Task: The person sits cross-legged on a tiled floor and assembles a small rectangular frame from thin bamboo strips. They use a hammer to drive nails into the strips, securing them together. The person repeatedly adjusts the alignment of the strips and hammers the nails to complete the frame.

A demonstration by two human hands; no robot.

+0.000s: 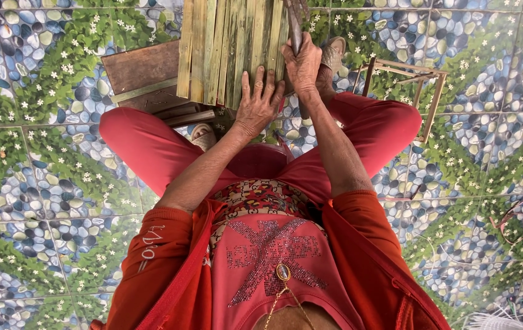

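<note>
On the tiled floor printed with blue-grey pebbles, green leaves and small white flowers [41,201], we sit with our knees spread in red trousers [145,146], looking straight down from the head camera. Between our knees stands a panel of flat green-yellow bamboo slats laid side by side [225,49], running up out of the top of the picture. Our left hand [258,104] lies flat on the lower edge of that panel, fingers spread and fully open, pressing on the slats without gripping anything. Our right hand [303,64] is closed in a fist round the handle of a dark, narrow metal blade [295,27] that stands upright just beside the right edge of the slats; whether the blade touches them we cannot tell. Under the panel's left side lies a brown wooden board [139,64] with a pale strip along its lower edge. To the right, well apart from our hands, stands a small frame of thin wooden sticks [423,82]. Near the right edge of the floor lies a loop of pink cord [515,217]. No packages, labels or signs show.
</note>
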